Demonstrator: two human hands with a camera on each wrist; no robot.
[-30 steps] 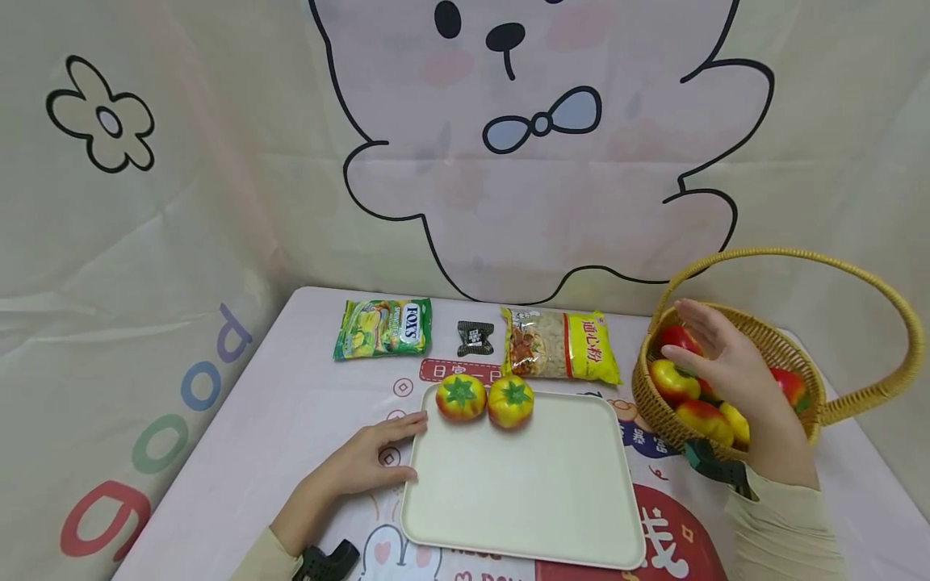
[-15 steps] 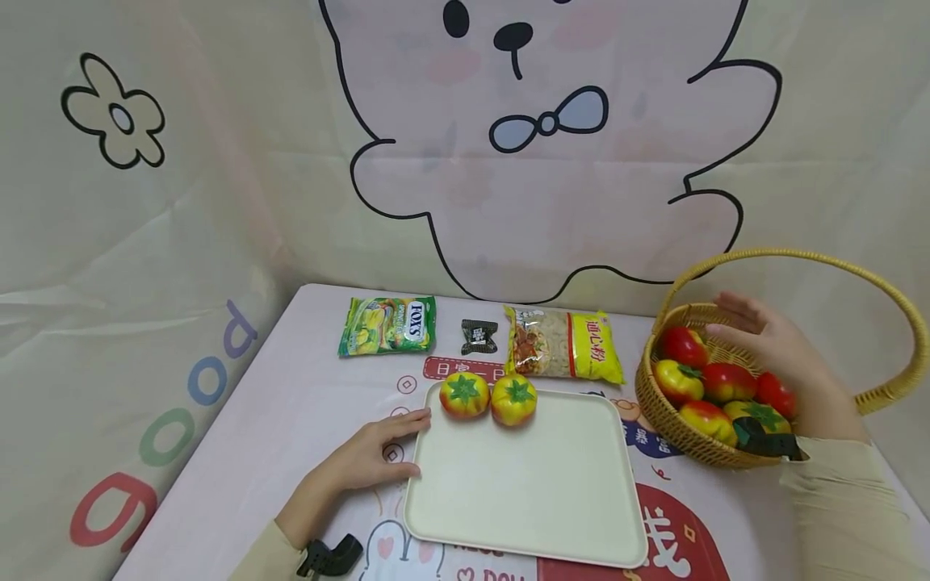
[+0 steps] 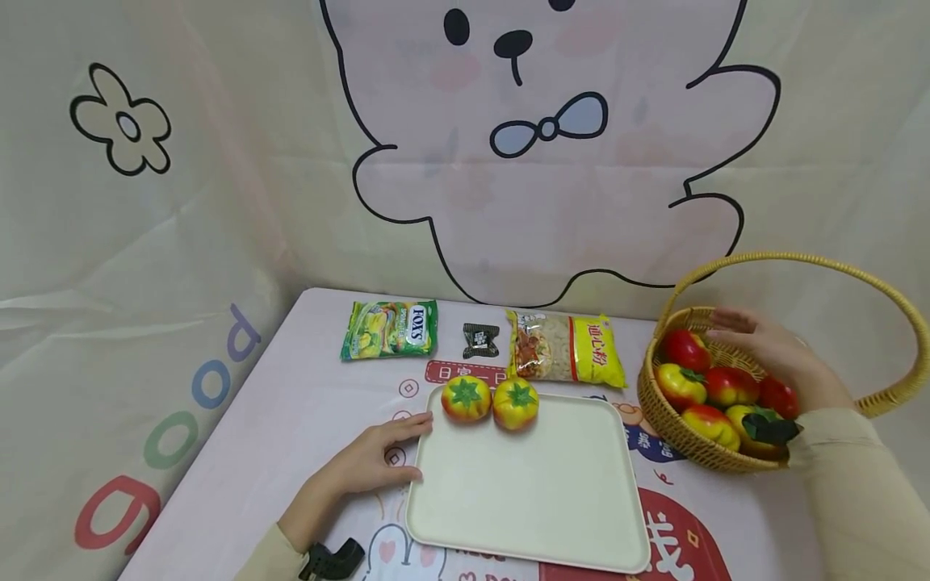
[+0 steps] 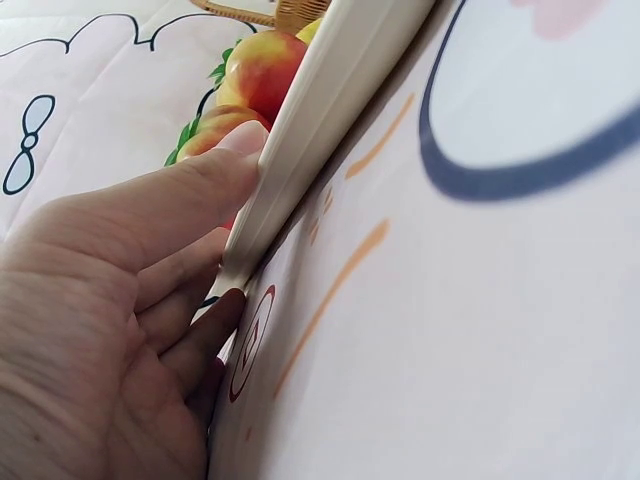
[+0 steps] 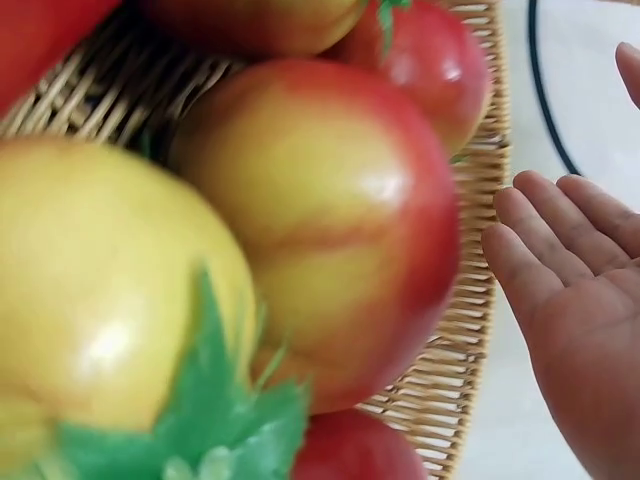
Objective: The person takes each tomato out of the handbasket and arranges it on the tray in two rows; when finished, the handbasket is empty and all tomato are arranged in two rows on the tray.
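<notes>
At the left rim of a cream tray [image 3: 530, 492], my left hand [image 3: 366, 458] touches the edge with thumb and fingers spread. In the left wrist view, the thumb of that hand [image 4: 110, 260] lies against the tray's rim [image 4: 300, 120]. Two yellow-red toy persimmons [image 3: 466, 399] with green leaf tops sit side by side in the tray's far left part. My right hand [image 3: 785, 355] is over the right side of a wicker basket [image 3: 672, 440], holding nothing. The right wrist view shows its fingers extended beside the basket's rim, near a red-yellow toy fruit [image 5: 330, 230].
Several red and yellow toy fruits [image 3: 730, 386] fill the basket, whose tall handle [image 3: 799, 257] arches above. Behind the tray lie a green FOX'S candy bag [image 3: 390, 329], a small black packet [image 3: 480, 340] and a yellow pasta bag [image 3: 567, 349]. A printed curtain [image 3: 291, 202] hangs behind.
My right hand has moved right, from above the fruits to the basket's right side, uncovering more fruits, then dipped slightly. The left hand stays at the tray's edge.
</notes>
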